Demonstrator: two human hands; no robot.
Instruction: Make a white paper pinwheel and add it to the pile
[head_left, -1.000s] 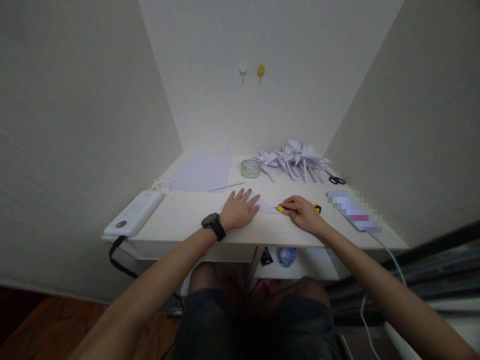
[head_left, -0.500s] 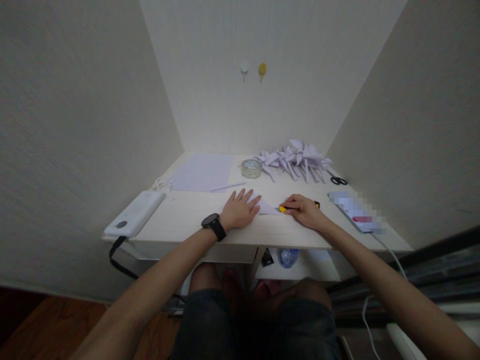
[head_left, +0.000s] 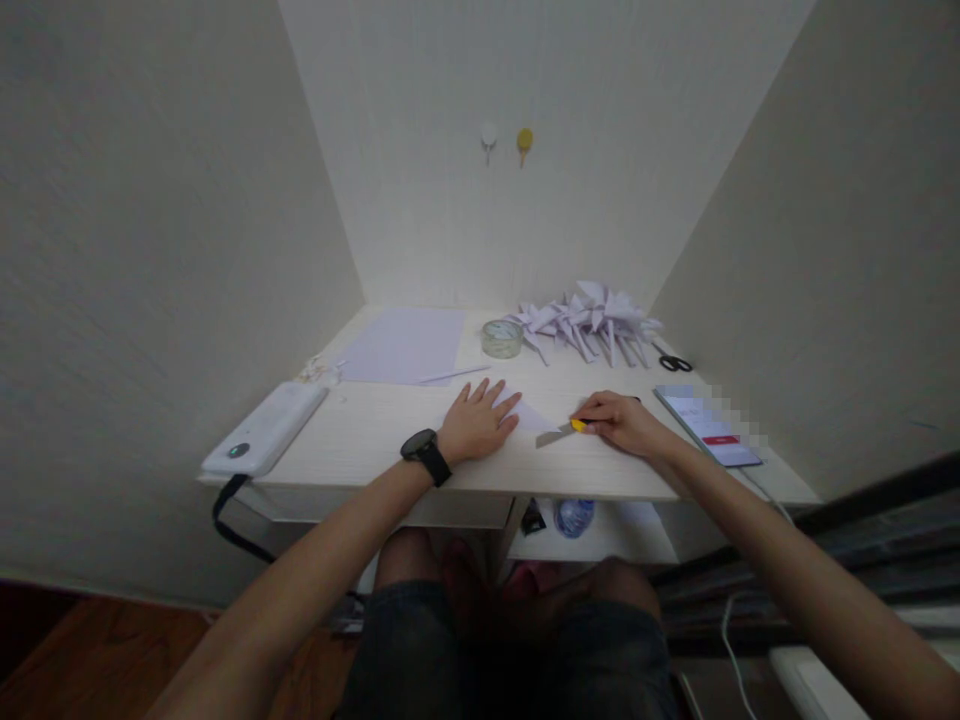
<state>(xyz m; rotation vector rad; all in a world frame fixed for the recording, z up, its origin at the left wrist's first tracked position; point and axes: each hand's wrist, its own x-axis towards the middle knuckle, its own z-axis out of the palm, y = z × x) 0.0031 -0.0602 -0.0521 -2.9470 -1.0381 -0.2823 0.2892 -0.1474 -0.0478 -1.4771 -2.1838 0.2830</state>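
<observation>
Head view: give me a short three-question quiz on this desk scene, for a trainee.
1. True or false: the left hand lies flat on the paper.
2. What does the right hand hold? A. cup B. knife C. brush
3. What stands between the sheet and the pile of folded paper?

Key: 1 true; 2 B; 3 the tape roll.
</observation>
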